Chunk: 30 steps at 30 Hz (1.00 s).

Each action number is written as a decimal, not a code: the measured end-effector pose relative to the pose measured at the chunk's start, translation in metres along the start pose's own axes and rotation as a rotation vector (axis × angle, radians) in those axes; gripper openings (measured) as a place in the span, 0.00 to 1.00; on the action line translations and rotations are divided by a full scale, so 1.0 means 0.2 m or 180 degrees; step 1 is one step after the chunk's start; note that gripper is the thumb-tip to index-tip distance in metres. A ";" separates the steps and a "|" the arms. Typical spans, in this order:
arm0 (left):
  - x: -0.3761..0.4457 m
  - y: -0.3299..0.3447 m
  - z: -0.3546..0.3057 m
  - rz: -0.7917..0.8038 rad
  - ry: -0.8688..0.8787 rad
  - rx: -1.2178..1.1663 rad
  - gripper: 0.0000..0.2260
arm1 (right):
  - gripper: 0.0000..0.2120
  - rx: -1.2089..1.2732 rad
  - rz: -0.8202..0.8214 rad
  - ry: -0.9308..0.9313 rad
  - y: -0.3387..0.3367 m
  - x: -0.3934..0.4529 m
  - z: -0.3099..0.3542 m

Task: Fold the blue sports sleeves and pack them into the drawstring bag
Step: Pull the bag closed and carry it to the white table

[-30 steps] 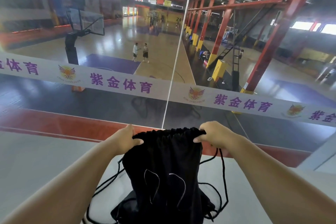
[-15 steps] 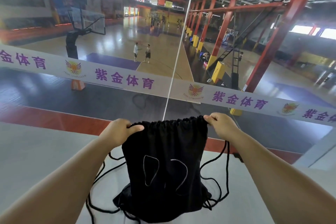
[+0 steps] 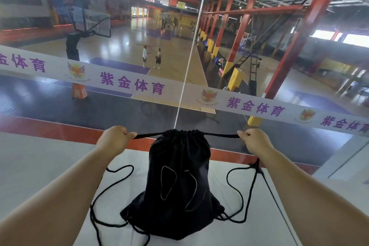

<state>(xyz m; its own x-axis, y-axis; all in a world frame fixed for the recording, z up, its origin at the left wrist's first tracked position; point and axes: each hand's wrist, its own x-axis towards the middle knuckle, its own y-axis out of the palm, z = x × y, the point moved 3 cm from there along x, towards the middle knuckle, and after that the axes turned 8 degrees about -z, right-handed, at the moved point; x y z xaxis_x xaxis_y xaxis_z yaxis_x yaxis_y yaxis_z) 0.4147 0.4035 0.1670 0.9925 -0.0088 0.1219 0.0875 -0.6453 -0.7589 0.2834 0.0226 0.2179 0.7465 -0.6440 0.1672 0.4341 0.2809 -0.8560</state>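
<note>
The black drawstring bag point(image 3: 179, 183) stands upright on the white table point(image 3: 36, 168), its base at 6 o'clock in the view and its mouth at centre. The mouth is gathered into a tight pucker. Half a second ago it was spread wide between the hands; it is now cinched to a narrow neck.

The left hand point(image 3: 114, 139) sits at 9 o'clock of the bag's mouth, fingers curled into a fist and clamped on the left cord point(image 3: 148, 135). The right hand point(image 3: 254, 140) sits at 3 o'clock of the mouth, fingers likewise curled and pinching the right cord point(image 3: 222, 135). Both cords run taut and level from the neck to the fists. In the earlier frames the hands gripped the bag's top hem directly and lay close against the fabric; they have since moved outward and stand well apart from the bag.

Slack cord loops point(image 3: 107, 199) trail on the table at 8 o'clock and at 4 o'clock of the bag, joining its lower corners. The bag body is fuller and more upright than before.

The blue sleeves cannot be seen; whether they lie inside the bag cannot be told.

Beyond the table at 12 o'clock, a white banner point(image 3: 129, 84) with purple characters crosses a glass railing above a basketball court point(image 3: 159, 46).
</note>
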 end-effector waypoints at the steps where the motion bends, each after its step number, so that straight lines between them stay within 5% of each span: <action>1: 0.00 0.03 0.01 0.0240 -0.0018 0.0043 0.19 | 0.20 0.0033 0.0277 -0.0046 0.01 -0.02 0.01; 7: -0.06 0.18 -0.01 0.1889 -0.0357 0.0634 0.15 | 0.15 -0.0514 0.2232 0.0286 0.11 -0.10 0.00; 10: -0.02 0.21 -0.06 0.1896 0.0002 0.0978 0.21 | 0.11 -0.1114 0.2905 0.0322 0.17 -0.10 0.00; 13: 0.03 0.24 -0.19 0.1635 0.0451 0.0265 0.26 | 0.08 -0.1344 0.3188 0.0229 0.24 -0.09 0.02; 16: 0.02 0.30 -0.34 0.2159 0.0575 -0.0704 0.20 | 0.08 -0.1342 0.3145 0.0026 0.30 -0.05 0.05; 19: 0.04 0.37 -0.41 0.2012 0.0717 -0.0606 0.08 | 0.11 -0.1024 0.2741 -0.0204 0.32 0.03 0.09; 24: 0.05 0.42 -0.43 0.1630 0.0890 -0.0188 0.16 | 0.11 0.0110 0.1986 -0.0373 0.31 0.13 0.14; 30: 0.05 0.36 -0.50 0.1197 0.1028 -0.0173 0.17 | 0.18 -0.0166 0.1355 -0.0959 0.31 0.11 0.23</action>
<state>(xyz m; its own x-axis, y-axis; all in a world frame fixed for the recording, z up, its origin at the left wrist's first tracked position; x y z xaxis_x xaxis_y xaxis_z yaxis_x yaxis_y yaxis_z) 0.4233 0.2804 0.1780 0.8766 -0.4792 0.0446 -0.2846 -0.5909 -0.7549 0.3502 0.0575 0.1907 0.9667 -0.2451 -0.0740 0.0407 0.4324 -0.9008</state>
